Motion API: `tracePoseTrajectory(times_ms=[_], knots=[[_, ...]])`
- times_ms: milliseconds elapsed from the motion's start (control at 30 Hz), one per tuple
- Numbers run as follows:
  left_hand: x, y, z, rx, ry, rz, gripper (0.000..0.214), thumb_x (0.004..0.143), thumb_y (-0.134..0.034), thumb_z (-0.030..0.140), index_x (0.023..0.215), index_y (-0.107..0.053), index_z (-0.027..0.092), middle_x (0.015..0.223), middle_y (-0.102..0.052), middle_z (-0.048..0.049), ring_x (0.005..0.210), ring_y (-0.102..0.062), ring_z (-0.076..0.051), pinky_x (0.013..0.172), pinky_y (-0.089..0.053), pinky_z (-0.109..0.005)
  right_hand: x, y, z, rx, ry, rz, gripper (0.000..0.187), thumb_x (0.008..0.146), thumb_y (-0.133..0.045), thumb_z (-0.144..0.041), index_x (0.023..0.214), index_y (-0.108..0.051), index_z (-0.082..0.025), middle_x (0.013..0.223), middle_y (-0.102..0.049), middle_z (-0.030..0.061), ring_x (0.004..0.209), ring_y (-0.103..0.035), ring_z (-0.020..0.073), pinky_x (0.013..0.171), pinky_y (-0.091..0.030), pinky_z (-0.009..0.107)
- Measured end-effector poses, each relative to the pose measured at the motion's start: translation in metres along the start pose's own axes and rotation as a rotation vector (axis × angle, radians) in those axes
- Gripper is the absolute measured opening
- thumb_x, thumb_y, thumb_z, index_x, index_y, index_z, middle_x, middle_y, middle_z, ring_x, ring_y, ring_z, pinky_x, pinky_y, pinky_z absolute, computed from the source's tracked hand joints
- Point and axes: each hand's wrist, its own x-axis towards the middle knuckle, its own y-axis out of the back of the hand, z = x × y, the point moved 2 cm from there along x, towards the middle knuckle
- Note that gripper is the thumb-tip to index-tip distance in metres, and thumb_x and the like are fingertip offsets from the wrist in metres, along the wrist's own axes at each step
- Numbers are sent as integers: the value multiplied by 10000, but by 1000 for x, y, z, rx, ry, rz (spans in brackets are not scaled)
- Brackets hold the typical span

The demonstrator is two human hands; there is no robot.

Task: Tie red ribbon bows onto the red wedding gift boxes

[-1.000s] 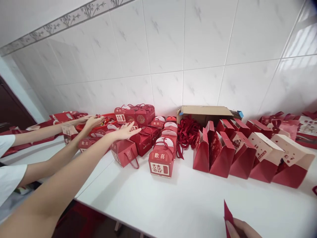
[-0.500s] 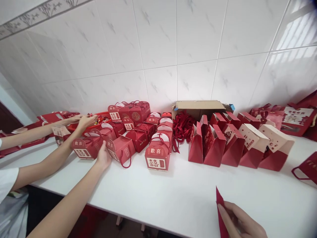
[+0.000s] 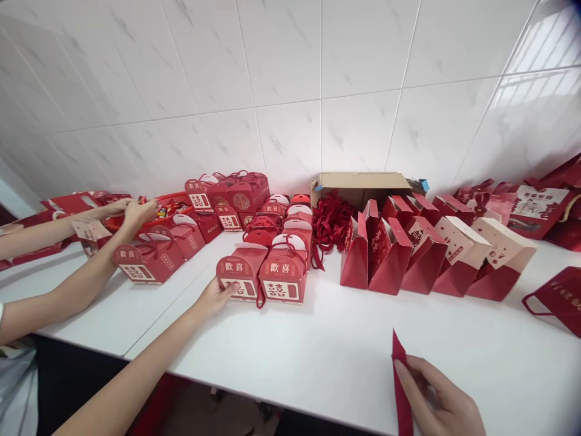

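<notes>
My left hand (image 3: 220,298) grips a red candy gift box (image 3: 240,272) with a white label, its fingers against the label and the left side. That box stands upright beside a matching box (image 3: 284,275), the two touching or nearly so. A dark red cord hangs between their fronts. Near the front edge on the right, my right hand (image 3: 442,396) pinches a flat, dark red strip (image 3: 401,387) with a pointed upper end, between thumb and fingers. Whether it is card or ribbon I cannot tell.
Another person's hands (image 3: 136,215) work over a red basket (image 3: 175,197) at left. More gift boxes (image 3: 149,260) stand nearby. A cardboard carton (image 3: 363,180) holds red ribbons (image 3: 333,221). Several tall red bags (image 3: 390,260) line up at right, and a dark red bag (image 3: 558,303) lies beyond.
My left hand has moved the gift box rightward, up beside the front matching box, leaving a gap at the left boxes. My right hand still holds the strip. The view has shifted slightly.
</notes>
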Motion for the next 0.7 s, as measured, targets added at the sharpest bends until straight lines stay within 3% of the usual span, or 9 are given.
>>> tracePoseTrajectory(times_ms=[167, 367, 467, 533, 633, 700], knots=[[-36, -2, 17, 32, 1, 40, 629, 701, -608, 604, 1146, -497, 174, 1202, -608, -135, 1145, -549, -303, 991, -426, -452, -1, -1, -1, 21, -15, 4, 242, 792, -601, -422, 783, -682, -195, 710, -703, 28, 592, -645, 149, 517, -515, 150], [-134, -23, 37, 50, 97, 256, 509, 748, -594, 547, 1095, -454, 203, 1186, -575, -128, 1137, -549, -302, 953, -465, -447, 0, 1, -12, 161, -166, -15, 306, 787, -589, -480, 764, -659, -183, 669, -654, 29, 560, -587, 152, 512, -484, 200], [-169, -34, 45, 170, 98, 144, 454, 731, -630, 507, 1079, -525, 237, 1221, -547, -102, 1135, -542, -299, 993, -433, -444, 6, 6, -16, 297, -294, -12, 339, 809, -548, -506, 709, -617, -190, 644, -613, 34, 592, -568, 170, 534, -476, 235], [-176, -32, 51, 195, 90, 192, 435, 713, -630, 530, 1035, -551, 248, 1238, -528, -92, 1105, -552, -305, 976, -445, -452, 11, 10, -20, 409, -360, -26, 330, 819, -544, -495, 679, -601, -202, 679, -612, 54, 651, -568, 187, 581, -475, 260], [-165, -26, 63, 104, 60, 389, 472, 733, -593, 557, 1093, -515, 261, 1298, -493, -83, 1187, -496, -314, 980, -445, -451, 13, 10, -31, 635, -402, -86, 313, 836, -536, -469, 659, -594, -217, 696, -584, 65, 685, -544, 182, 641, -456, 276], [-151, -32, 71, 35, 10, 371, 525, 754, -595, 526, 1196, -467, 273, 1381, -437, -77, 1291, -399, -307, 1032, -398, -449, 10, 5, -41, 769, -411, -149, 325, 840, -533, -463, 639, -572, -210, 659, -549, 50, 657, -511, 166, 638, -434, 277]])
